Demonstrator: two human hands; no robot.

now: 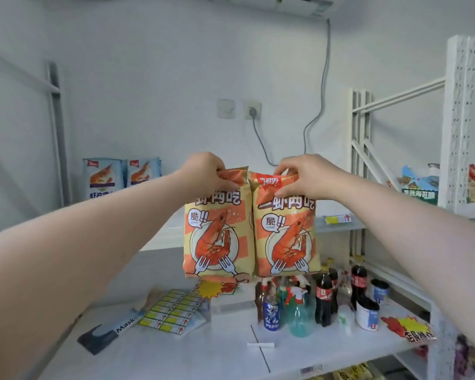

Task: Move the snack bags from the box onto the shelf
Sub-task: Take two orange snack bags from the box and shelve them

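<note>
Left hand [206, 171] pinches one prawn snack bag [217, 229] by its top; right hand [299, 176] grips its twin [285, 231] — both printed "CRISPY". At 6 o'clock, a "PEPSI" bottle [271, 314]; at 7, a "Mask" box [107, 333].

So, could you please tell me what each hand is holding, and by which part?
The left hand and the right hand each pinch one orange prawn snack bag, left bag and right bag, by its top edge.

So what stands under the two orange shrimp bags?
Below the two orange shrimp snack bags, dark cola bottles, a blue Pepsi can and a green spray bottle show; the bags cover whatever is behind.
</note>
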